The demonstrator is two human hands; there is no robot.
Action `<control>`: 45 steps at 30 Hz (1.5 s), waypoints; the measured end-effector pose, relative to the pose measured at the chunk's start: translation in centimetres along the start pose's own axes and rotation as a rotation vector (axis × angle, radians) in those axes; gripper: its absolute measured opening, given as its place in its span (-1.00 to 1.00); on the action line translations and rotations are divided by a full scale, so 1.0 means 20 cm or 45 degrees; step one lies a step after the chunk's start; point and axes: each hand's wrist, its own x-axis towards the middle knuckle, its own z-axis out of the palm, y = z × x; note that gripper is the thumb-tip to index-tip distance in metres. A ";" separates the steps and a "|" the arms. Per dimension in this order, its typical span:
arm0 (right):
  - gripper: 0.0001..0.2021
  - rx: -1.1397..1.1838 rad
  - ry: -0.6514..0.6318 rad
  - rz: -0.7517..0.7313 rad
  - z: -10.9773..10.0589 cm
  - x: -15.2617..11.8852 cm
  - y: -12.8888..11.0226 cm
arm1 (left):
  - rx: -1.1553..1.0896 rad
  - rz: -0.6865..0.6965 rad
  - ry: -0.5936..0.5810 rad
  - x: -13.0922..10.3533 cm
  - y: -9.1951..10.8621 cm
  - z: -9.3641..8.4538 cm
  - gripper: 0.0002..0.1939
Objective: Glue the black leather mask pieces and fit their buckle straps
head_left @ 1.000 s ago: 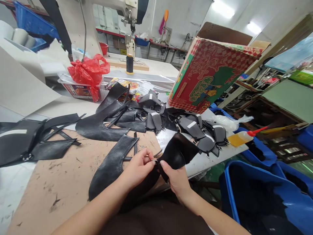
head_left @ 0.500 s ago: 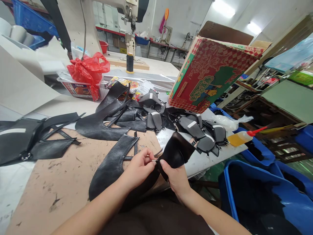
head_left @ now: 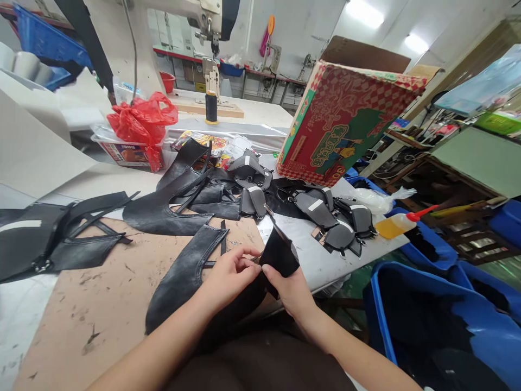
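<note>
My right hand point(head_left: 292, 287) is closed on a black leather shoe upper point(head_left: 281, 252), its thumb pressed on the near side. The piece stands up folded from my grip. My left hand point(head_left: 235, 272) is pinched at the left edge of the same upper, where a thin strap shows by the fingertips. What exactly lies between those fingertips is hidden. Under and left of my left hand lies another black leather piece point(head_left: 175, 279) with a curved front and stitched edge, flat on the brown board point(head_left: 109, 309).
More black leather uppers point(head_left: 163, 212) lie behind, and several strapped pieces with white strips point(head_left: 321, 209) lie right of them. A glue bottle point(head_left: 401, 224) leans near the table edge. Beyond stand a red carton point(head_left: 325, 130), thread spool point(head_left: 211, 107) and sewing machine point(head_left: 211, 70). Blue bins point(head_left: 380, 304) stand right.
The held upper has turned and folded narrower, its upper end swinging left. The small pale metal bit at my left fingertips no longer shows. The view has shifted slightly.
</note>
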 end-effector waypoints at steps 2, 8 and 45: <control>-0.72 0.087 -0.019 0.042 -0.01 0.00 0.01 | 0.122 -0.017 -0.002 0.02 0.01 0.00 -0.74; -0.59 0.378 -0.146 0.369 -0.05 0.03 -0.03 | 0.251 0.018 0.085 0.06 0.04 0.02 -0.78; -0.67 0.261 -0.188 0.505 -0.11 0.10 0.00 | 0.289 0.107 0.215 0.17 -0.04 0.01 -0.78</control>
